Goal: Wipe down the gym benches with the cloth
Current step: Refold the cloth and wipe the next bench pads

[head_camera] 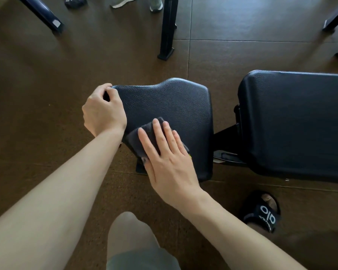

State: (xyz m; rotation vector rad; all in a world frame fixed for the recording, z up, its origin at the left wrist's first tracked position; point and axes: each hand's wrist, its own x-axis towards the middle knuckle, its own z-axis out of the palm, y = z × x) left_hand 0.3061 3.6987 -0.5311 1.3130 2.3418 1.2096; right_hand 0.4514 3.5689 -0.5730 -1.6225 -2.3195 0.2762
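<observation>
- Head view looks down on a black padded bench seat point(176, 106) with a second, larger bench pad point(297, 123) to its right, a gap and dark metal frame point(225, 133) between them.
- Readable writing is scarce: a black slide sandal point(261, 211) at lower right carries white marks like "o|o" on its strap, with smaller lettering beside them too small to read.
- Right hand point(168, 160) lies flat, fingers spread and extended, pressing a dark grey cloth point(142, 137) onto the near left part of the seat; the cloth is folded and shows beyond the fingertips and beside the thumb.
- Left hand point(103, 110) is curled closed around the seat's far left corner, thumb on the top surface, fingers wrapped over the edge.
- Brown rubber floor tiles point(47, 94) surround the bench.
- Black equipment legs point(168, 30) stand farther off, and someone else's grey sneakers point(137, 1) show at the top edge.
</observation>
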